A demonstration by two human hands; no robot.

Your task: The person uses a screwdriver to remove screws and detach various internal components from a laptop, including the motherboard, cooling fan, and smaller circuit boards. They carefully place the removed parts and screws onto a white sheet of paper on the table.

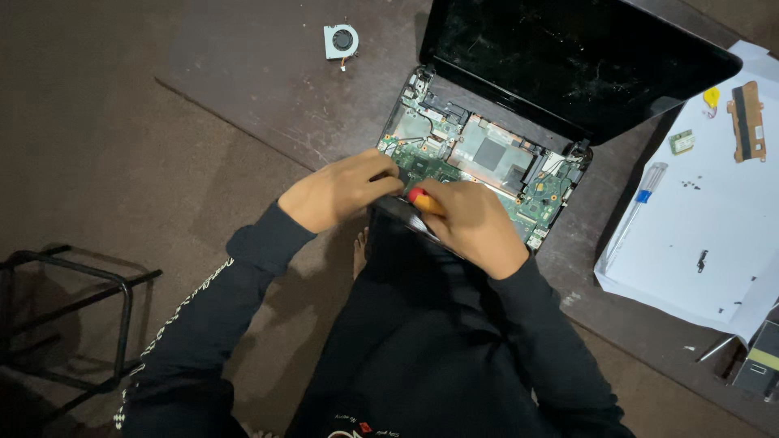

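Observation:
An opened laptop (487, 154) lies on a dark table with its green circuit board exposed and its black screen (568, 57) tilted back. My left hand (345, 189) rests on the near left edge of the board, fingers curled against it. My right hand (475, 225) grips a screwdriver with a red and yellow handle (423, 199), held over the near edge of the laptop base. Both hands almost touch each other. The screwdriver's tip is hidden under my hands.
A small cooling fan (341, 40) lies on the table at the back left. White paper (698, 235) at the right holds small screws, a clear-handled screwdriver (637, 211), a small green card (682, 142) and a brown bracket (746, 120). A black metal stool frame (73, 316) stands at the left.

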